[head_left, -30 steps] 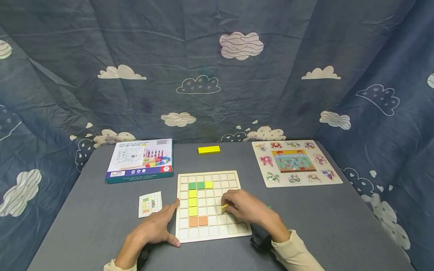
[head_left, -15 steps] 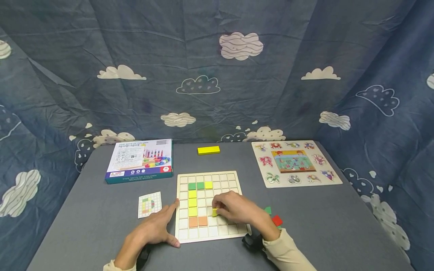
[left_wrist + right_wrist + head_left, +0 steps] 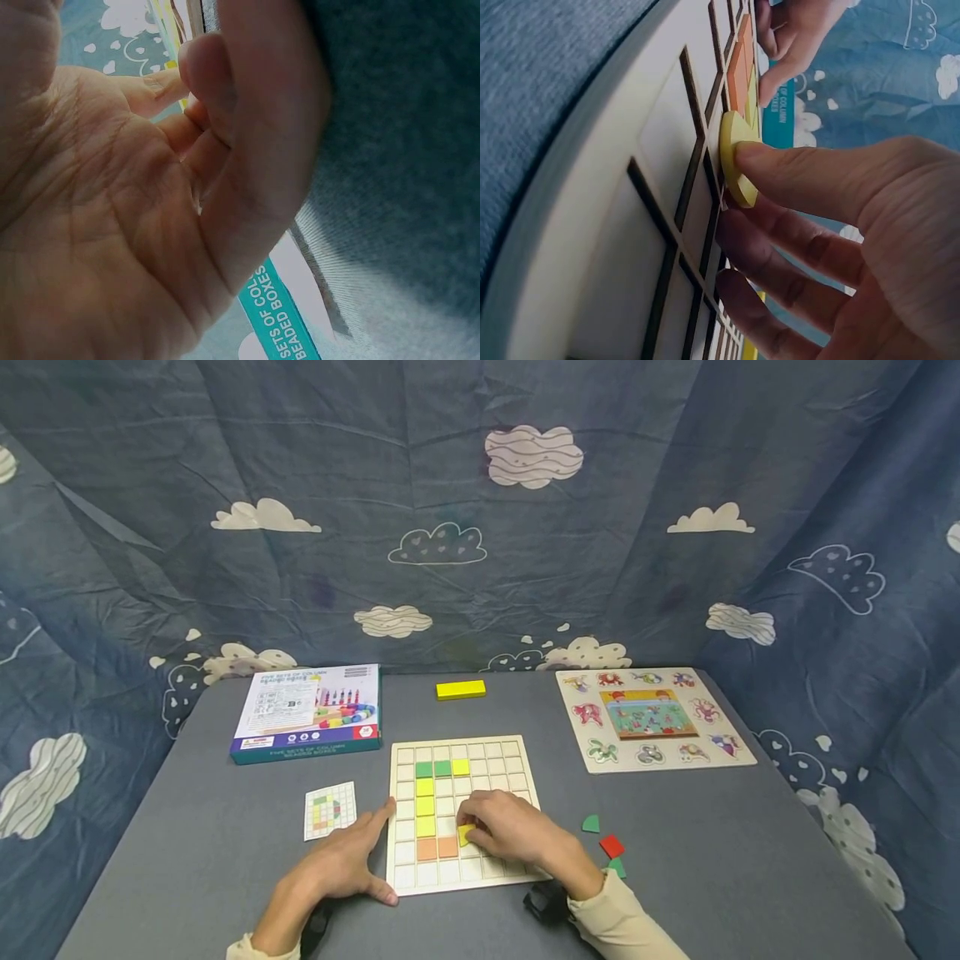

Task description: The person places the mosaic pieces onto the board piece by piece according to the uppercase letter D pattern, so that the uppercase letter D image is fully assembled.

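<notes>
A wooden grid board point(image 3: 480, 868) lies flat on the grey table. Green, yellow and orange square tiles sit in its left and upper cells. My right hand point(image 3: 510, 831) pinches a yellow tile point(image 3: 735, 161) with one curved edge between thumb and index finger. The tile is tilted at the board, just right of the orange tiles point(image 3: 437, 848); whether it is seated in a cell cannot be told. My left hand point(image 3: 341, 864) touches the board's left edge with outstretched fingers and thumb. Left of the board lies a small pattern card point(image 3: 330, 811) with a coloured grid.
Right of the board lie a green quarter-round tile point(image 3: 591, 823), a red tile point(image 3: 612, 846) and another green tile point(image 3: 617, 867). Behind are a beading box point(image 3: 307, 714), a yellow block point(image 3: 461, 690) and a picture puzzle board point(image 3: 652, 721). A cloud-patterned curtain point(image 3: 450, 610) surrounds the table.
My right hand has moved left across the board with the yellow tile, stopping beside the orange ones. The loose green and red tiles have come into view. My left hand has stayed put.
</notes>
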`<state>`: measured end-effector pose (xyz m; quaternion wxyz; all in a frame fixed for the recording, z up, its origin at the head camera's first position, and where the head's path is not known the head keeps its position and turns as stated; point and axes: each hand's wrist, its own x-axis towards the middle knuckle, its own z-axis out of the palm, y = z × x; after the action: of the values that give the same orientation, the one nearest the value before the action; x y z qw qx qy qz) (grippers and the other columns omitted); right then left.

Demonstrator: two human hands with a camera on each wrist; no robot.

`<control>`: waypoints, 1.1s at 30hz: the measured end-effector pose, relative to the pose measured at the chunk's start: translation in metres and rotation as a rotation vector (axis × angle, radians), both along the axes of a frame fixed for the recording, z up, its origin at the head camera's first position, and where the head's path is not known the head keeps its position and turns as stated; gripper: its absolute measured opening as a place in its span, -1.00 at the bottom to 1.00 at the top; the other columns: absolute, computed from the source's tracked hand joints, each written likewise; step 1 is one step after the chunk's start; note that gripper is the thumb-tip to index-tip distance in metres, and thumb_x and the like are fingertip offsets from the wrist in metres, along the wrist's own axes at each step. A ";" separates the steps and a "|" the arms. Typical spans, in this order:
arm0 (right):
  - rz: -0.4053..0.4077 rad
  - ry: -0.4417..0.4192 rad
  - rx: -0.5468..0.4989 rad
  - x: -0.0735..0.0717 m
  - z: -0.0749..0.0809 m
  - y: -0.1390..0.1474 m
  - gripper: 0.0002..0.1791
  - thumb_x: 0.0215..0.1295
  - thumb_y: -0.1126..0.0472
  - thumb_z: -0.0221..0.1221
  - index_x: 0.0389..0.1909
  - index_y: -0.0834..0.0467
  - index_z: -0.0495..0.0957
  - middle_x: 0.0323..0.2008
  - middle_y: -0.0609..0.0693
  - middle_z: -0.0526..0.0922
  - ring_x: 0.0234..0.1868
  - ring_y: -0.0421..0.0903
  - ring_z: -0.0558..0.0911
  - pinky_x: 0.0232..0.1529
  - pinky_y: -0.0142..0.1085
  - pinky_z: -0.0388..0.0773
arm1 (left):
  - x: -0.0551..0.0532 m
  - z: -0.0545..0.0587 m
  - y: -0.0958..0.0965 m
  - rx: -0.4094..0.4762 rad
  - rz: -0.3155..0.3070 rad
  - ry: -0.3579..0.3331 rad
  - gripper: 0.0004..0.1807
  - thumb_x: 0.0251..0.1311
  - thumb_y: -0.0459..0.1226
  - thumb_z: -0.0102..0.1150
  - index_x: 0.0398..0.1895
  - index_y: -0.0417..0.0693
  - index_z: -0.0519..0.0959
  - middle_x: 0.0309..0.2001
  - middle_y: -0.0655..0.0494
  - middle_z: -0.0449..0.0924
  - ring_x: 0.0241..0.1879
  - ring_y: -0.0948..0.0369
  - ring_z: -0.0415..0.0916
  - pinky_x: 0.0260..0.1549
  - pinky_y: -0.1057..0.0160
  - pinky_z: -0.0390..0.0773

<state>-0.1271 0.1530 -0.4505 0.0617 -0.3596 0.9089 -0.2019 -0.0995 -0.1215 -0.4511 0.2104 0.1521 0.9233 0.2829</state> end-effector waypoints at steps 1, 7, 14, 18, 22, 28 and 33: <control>-0.001 0.008 0.000 0.000 0.000 0.000 -0.91 0.32 0.25 0.27 -0.20 0.06 0.69 -0.25 -0.14 0.67 -0.33 -0.34 0.51 -0.23 -0.39 0.52 | 0.000 0.000 0.000 0.000 -0.001 0.001 0.46 -0.50 -0.01 0.72 0.57 -0.18 0.06 0.36 -0.34 0.32 0.19 -0.24 0.46 0.14 -0.25 0.42; -0.011 0.031 0.018 0.004 0.001 -0.001 -0.90 0.31 0.22 0.29 -0.20 0.06 0.74 -0.22 -0.14 0.68 -0.24 -0.30 0.60 -0.18 -0.36 0.57 | 0.001 -0.001 -0.001 0.001 -0.003 0.016 0.45 -0.50 0.00 0.72 0.57 -0.18 0.07 0.33 -0.32 0.35 0.13 -0.21 0.50 0.10 -0.23 0.45; -0.004 0.093 0.080 0.011 0.003 -0.003 -0.90 0.30 0.20 0.31 -0.25 0.05 0.78 -0.28 -0.15 0.67 -0.26 -0.30 0.62 -0.25 -0.41 0.57 | -0.001 0.000 -0.001 0.008 -0.013 0.019 0.46 -0.50 0.00 0.72 0.57 -0.19 0.06 0.35 -0.36 0.32 0.17 -0.25 0.47 0.12 -0.24 0.43; 0.012 0.130 0.095 0.014 0.003 -0.003 -0.90 0.29 0.21 0.32 -0.25 0.06 0.80 -0.29 -0.15 0.67 -0.26 -0.29 0.63 -0.24 -0.43 0.57 | 0.000 0.001 0.000 0.009 -0.010 0.013 0.46 -0.50 0.00 0.72 0.57 -0.19 0.06 0.35 -0.36 0.32 0.19 -0.25 0.46 0.13 -0.25 0.42; 0.018 0.146 0.097 0.015 0.003 -0.003 -0.90 0.28 0.22 0.32 -0.25 0.06 0.80 -0.30 -0.15 0.66 -0.26 -0.28 0.62 -0.25 -0.43 0.56 | 0.001 0.000 0.000 0.006 -0.008 0.009 0.45 -0.50 0.00 0.72 0.57 -0.19 0.07 0.33 -0.34 0.34 0.15 -0.21 0.49 0.11 -0.24 0.44; 0.016 0.143 0.089 0.015 0.003 -0.003 -0.91 0.27 0.22 0.33 -0.28 0.06 0.80 -0.29 -0.14 0.67 -0.26 -0.29 0.61 -0.26 -0.42 0.56 | 0.000 -0.001 0.000 0.007 -0.005 0.006 0.45 -0.49 0.00 0.72 0.57 -0.18 0.07 0.35 -0.33 0.33 0.15 -0.21 0.48 0.11 -0.25 0.43; -0.004 0.089 0.083 0.013 0.002 -0.002 -0.88 0.29 0.19 0.30 -0.23 0.06 0.79 -0.24 -0.13 0.69 -0.20 -0.27 0.64 -0.18 -0.38 0.59 | 0.000 0.000 0.000 0.011 -0.010 0.008 0.45 -0.49 0.00 0.72 0.57 -0.19 0.06 0.35 -0.33 0.33 0.16 -0.22 0.48 0.12 -0.24 0.43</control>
<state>-0.1141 0.1515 -0.4488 0.0359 -0.3637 0.9190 -0.1480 -0.1000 -0.1219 -0.4513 0.2073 0.1588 0.9218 0.2865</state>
